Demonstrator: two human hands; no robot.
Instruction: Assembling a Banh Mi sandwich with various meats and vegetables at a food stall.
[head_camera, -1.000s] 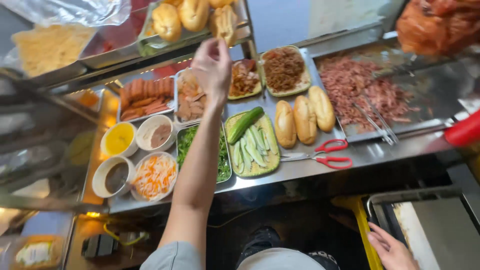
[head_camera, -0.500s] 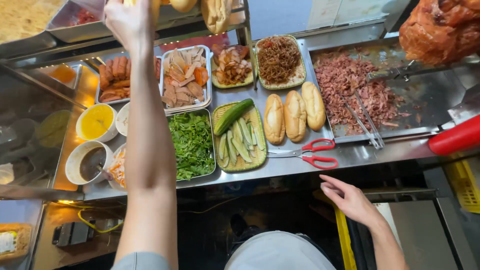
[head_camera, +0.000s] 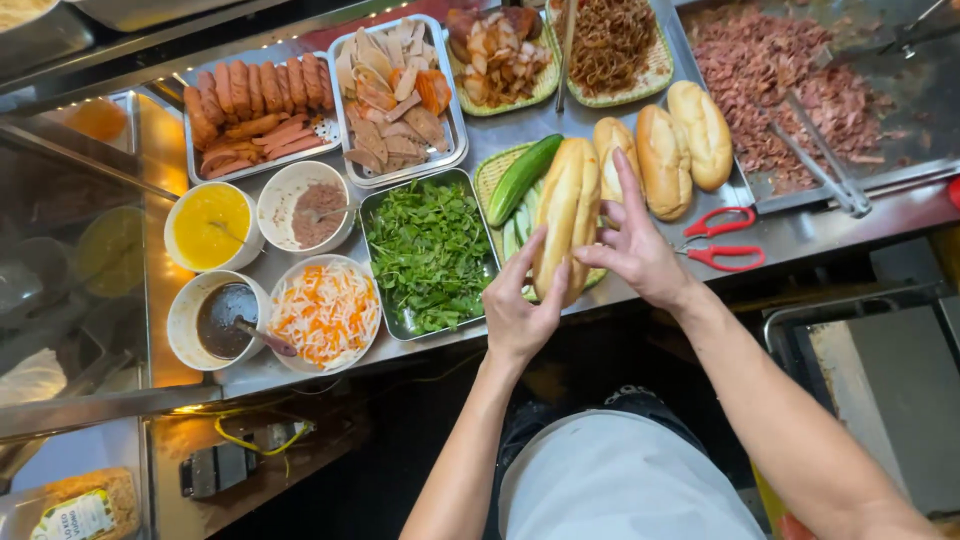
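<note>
- A golden-brown oblong bread roll (head_camera: 566, 215) is seen between the left hand (head_camera: 520, 310) and the right hand (head_camera: 635, 250).
- Bright red plastic handles are shown on the scissors (head_camera: 722, 240) just right of the right hand.
- A dark green whole cucumber (head_camera: 524, 178) is seen above the left hand.
- Deep green leafy herbs fill the rectangular steel tray (head_camera: 428, 250) left of the left hand.
- Orange and white shreds are mixed in the round white bowl of pickled vegetables (head_camera: 326, 312) further left.
- Yellow sauce fills another round white bowl (head_camera: 210, 225) beyond it.
</note>
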